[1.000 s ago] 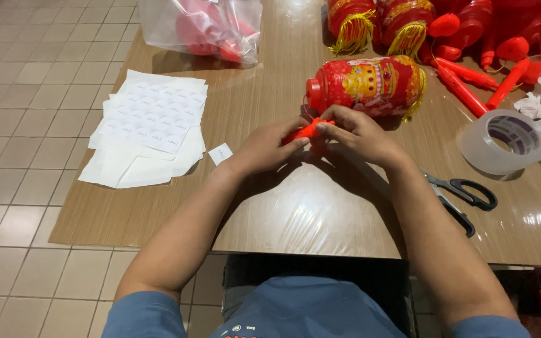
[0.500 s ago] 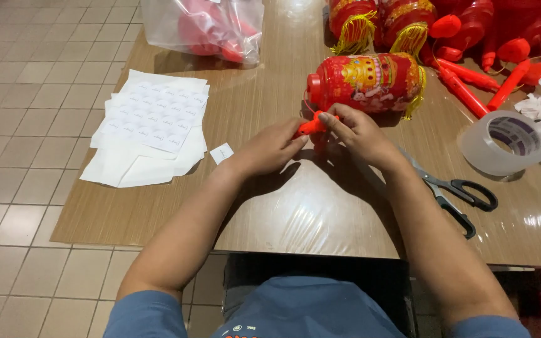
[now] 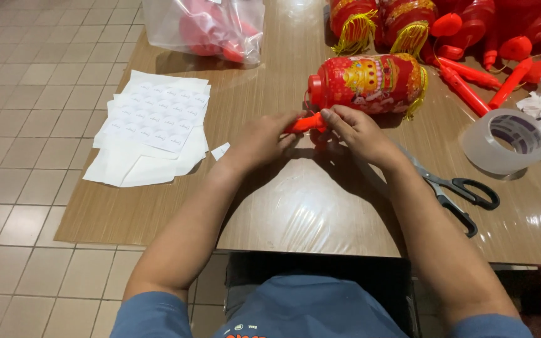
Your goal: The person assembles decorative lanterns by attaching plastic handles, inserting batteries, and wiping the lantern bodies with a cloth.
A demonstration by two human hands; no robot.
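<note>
- Head view: left hand [image 3: 259, 139] and right hand [image 3: 356, 130] pinch a red plastic stick [image 3: 303, 123] between them.
- Red lantern [image 3: 367, 84] lies just beyond the grip — scissors [image 3: 455, 191] off to the right.

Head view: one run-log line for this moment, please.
left hand: holds orange handle | right hand: pinches same handle | red lantern: lying on table, just beyond | scissors: right, untouched

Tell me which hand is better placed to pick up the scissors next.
Right. The right hand lies on the scissors' side of the table, with the blades running up beside its wrist. The left hand grips the orange stick and would have to cross over the right arm.
</note>
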